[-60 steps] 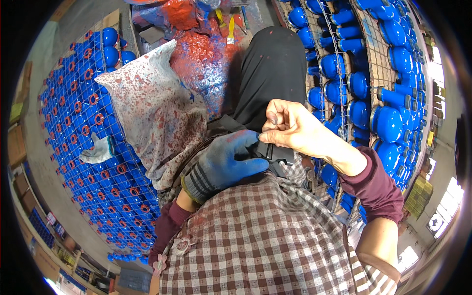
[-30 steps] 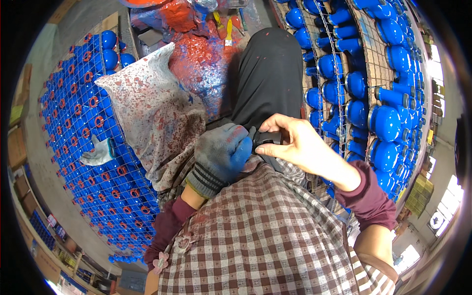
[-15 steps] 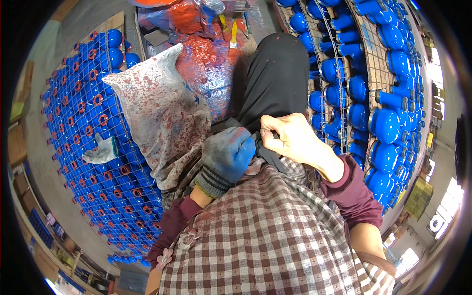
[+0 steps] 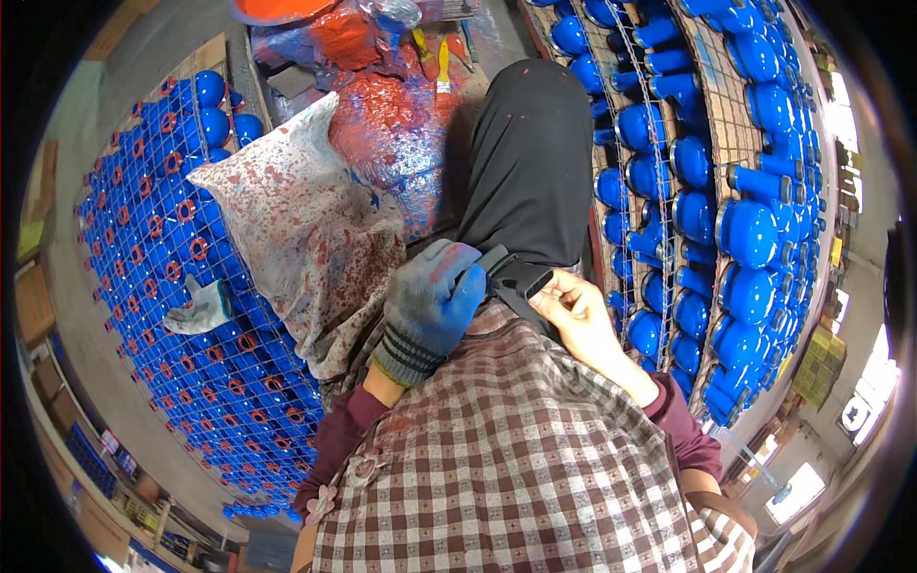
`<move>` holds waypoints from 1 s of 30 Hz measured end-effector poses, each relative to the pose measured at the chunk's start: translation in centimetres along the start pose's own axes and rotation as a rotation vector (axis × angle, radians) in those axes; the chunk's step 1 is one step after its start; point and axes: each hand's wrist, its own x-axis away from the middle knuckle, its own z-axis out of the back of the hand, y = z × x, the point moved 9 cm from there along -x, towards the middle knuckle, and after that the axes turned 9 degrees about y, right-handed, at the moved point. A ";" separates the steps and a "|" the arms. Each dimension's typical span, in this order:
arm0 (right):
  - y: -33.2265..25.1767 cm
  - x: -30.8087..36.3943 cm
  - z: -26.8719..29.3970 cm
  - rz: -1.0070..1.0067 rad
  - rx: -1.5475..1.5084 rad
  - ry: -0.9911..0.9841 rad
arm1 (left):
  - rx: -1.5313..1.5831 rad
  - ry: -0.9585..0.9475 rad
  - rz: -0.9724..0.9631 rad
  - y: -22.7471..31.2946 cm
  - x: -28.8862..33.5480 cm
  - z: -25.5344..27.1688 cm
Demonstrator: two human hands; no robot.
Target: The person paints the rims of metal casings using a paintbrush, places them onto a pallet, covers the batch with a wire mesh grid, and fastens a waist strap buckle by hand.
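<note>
A black plastic buckle (image 4: 523, 277) on a dark strap lies at my waist, over the checked apron (image 4: 478, 430). My left hand (image 4: 432, 301), in a grey knit glove stained blue, is closed round the buckle's left side and the strap there. With bare fingers my right hand (image 4: 580, 317) pinches the buckle's right end; part of what those fingertips hold is hidden. Beyond the buckle is my leg in black trousers (image 4: 530, 158). A pale cloth with red-brown spatters (image 4: 296, 186) covers the other leg.
Left stands a wire-mesh rack (image 4: 191, 349) of blue parts with red rings; a loose work glove (image 4: 201, 307) lies on it. At right are more racked glossy blue parts (image 4: 747, 234). Ahead, brushes (image 4: 443, 69) lie by a paint-smeared surface (image 4: 382, 110) and an orange basin (image 4: 287, 8).
My right hand has moved down and turned, its fingers now pinching the buckle. The black buckle has come into sight between my hands. My left hand has shifted slightly left.
</note>
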 end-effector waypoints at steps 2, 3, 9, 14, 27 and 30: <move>-0.3 0.2 -0.3 0.054 0.023 0.035 | -0.008 -0.025 -0.021 -0.2 0.0 -0.2; -0.9 0.4 -0.3 0.107 0.052 0.061 | -0.017 -0.039 -0.039 -0.1 0.0 -0.2; -2.7 -0.1 -1.7 0.002 -0.156 -0.027 | 0.114 -0.126 -0.236 1.9 0.0 -1.1; -3.7 -0.2 -3.1 -0.060 -0.202 -0.066 | 0.030 -0.079 -0.247 1.7 0.6 -0.7; -2.1 0.2 -2.6 -0.090 -0.279 0.088 | 0.685 -0.134 0.623 -3.7 2.6 -3.4; -2.0 0.3 -2.8 -0.081 -0.251 0.063 | 0.713 -0.113 0.629 -3.4 2.5 -3.2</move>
